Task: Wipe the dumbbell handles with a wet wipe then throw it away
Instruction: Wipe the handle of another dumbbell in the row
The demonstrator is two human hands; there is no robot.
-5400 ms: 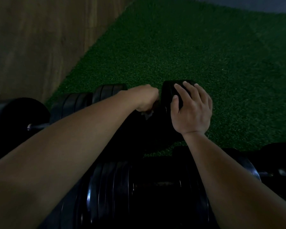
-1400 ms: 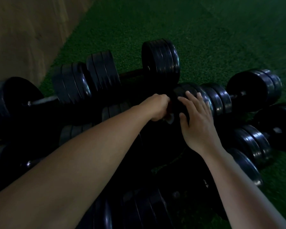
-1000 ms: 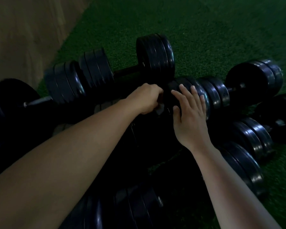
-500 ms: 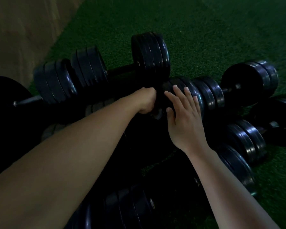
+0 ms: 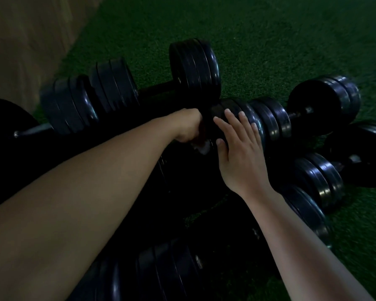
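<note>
Only a white, crumpled wet wipe (image 5: 202,148) shows.

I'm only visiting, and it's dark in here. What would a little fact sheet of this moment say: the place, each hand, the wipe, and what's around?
place: green turf beside a wooden floor, in dim light
left hand: a fist curled round a wet wipe, low among the dumbbells; the handle under it is hidden
right hand: fingers straight, resting on black plates
wipe: only a white corner shows below the fist
around: more black dumbbells, including a rear dumbbell lying on the turf
</note>
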